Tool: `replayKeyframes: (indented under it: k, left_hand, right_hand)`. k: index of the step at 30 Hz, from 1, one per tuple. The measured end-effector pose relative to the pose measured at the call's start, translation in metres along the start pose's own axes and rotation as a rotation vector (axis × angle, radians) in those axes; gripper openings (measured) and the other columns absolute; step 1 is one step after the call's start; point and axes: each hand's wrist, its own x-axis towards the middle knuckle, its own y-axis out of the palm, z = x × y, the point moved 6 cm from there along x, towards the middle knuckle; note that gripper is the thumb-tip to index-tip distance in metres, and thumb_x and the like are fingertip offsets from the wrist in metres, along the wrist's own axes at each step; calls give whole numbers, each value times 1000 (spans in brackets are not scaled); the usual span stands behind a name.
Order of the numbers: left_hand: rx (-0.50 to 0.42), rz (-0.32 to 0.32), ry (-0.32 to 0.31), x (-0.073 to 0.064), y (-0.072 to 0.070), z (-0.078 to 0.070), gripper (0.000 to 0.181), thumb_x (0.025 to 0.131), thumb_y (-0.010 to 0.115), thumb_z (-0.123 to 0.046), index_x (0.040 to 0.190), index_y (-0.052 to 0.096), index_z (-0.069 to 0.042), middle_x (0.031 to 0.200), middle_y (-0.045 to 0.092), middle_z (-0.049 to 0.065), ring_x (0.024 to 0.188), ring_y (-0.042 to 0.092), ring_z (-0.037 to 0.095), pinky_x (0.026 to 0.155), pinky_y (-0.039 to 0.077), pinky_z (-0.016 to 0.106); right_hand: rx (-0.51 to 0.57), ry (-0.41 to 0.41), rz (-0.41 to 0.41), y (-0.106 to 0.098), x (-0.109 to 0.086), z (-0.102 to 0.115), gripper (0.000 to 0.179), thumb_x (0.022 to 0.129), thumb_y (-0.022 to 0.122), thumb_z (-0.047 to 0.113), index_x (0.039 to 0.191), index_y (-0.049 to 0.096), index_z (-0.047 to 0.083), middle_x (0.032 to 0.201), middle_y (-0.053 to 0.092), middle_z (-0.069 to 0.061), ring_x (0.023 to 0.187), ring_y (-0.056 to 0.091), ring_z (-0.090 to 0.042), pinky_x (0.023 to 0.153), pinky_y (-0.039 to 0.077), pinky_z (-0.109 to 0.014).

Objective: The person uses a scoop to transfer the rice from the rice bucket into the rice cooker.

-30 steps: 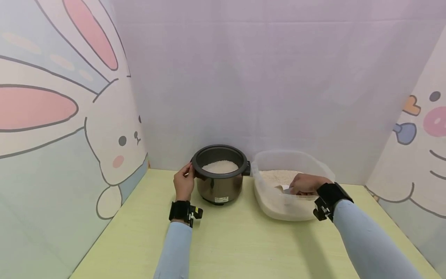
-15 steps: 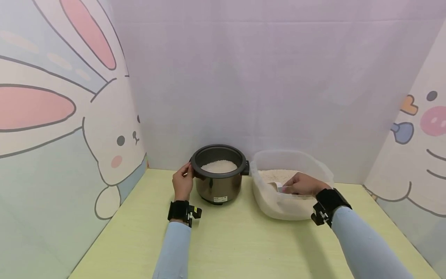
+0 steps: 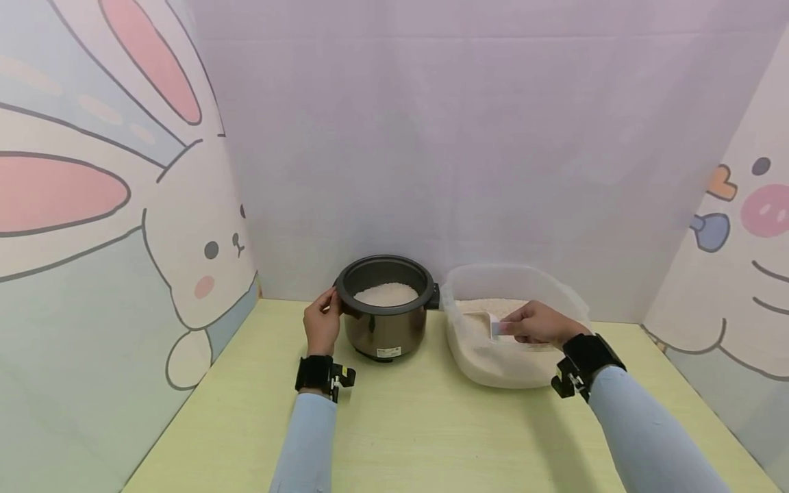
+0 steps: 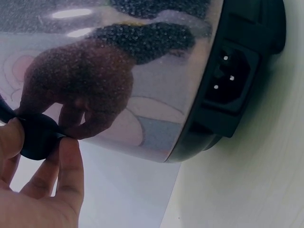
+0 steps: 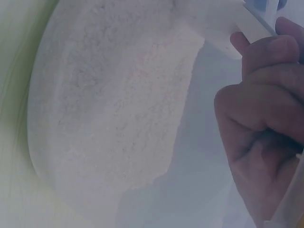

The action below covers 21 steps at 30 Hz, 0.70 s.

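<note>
A dark rice cooker [image 3: 370,332] stands lidless on the table, with white rice [image 3: 387,295] in its pot. My left hand [image 3: 321,329] pinches its black side handle [image 4: 39,138] between thumb and fingers. To the right, a translucent plastic tub [image 3: 502,370] holds more rice [image 3: 490,305]. Over this tub my right hand [image 3: 535,324] grips the short handle of a white measuring scoop [image 3: 495,326]. The scoop appears level and filled with rice. In the right wrist view, curled fingers [image 5: 270,92] hold the scoop at the top edge, where most of it is cut off.
The cooker and tub stand close together on a pale yellow-green table [image 3: 425,431]. A plain cloth backdrop [image 3: 456,137] rises behind them, and cartoon-printed panels flank both sides. On the cooker's side sits a power socket [image 4: 230,78] with bare pins.
The right hand has drawn the scoop up out of the rice in the tub and levelled it, so its filled cup now shows. The left hand stays on the cooker handle.
</note>
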Motion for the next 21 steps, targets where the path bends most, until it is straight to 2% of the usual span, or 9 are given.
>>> replayKeyframes:
  k: [8,12,21]
  left_hand:
    - [-8,4,1,1,0,0,25,103,64,-11,124,74,-2,115,71,21,89,72,21,76,60,18]
    - [-10,3,2,1,-1,0,25,103,64,-11,125,73,-2,115,71,21,88,72,20,76,60,18]
    - [-14,6,-12,0,1,0,26,103,63,-10,125,73,-2,117,70,21,91,71,22,79,61,20]
  right_hand:
    - [37,18,-33,-6,-1,-3,40,106,57,16,128,61,-18,70,52,-2,51,32,-9,47,27,-25]
    - [61,15,-51,-7,-2,-2,41,107,56,19,126,62,-17,69,49,-3,50,28,-10,47,23,-28]
    - [194,18,-82,-10,-5,-2,38,107,57,17,122,61,-17,69,47,-3,49,27,-8,48,23,-26]
